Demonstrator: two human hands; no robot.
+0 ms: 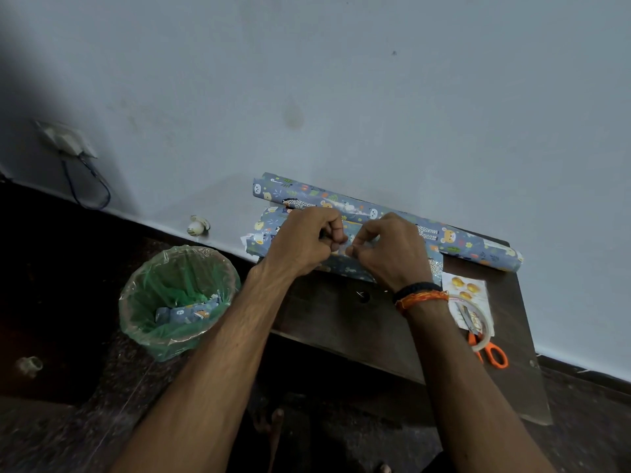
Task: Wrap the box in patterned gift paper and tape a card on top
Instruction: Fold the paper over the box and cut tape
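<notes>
Gift paper [392, 220] glossy — table [341, 319] dark matt wood — bin liner [177, 288] thin plastic.

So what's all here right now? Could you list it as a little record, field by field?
left hand: fingers curled, on the box
right hand: pinching at the paper on the box; what it pinches is too small to tell
box: covered in blue animal-print paper, on the table
roll: same paper, lying behind the box along the wall
table: dark wood
card: white, to the right of the box
tape: ring lying over the scissors
scissors: orange handles
bin: on the floor, left, paper scraps inside
</notes>
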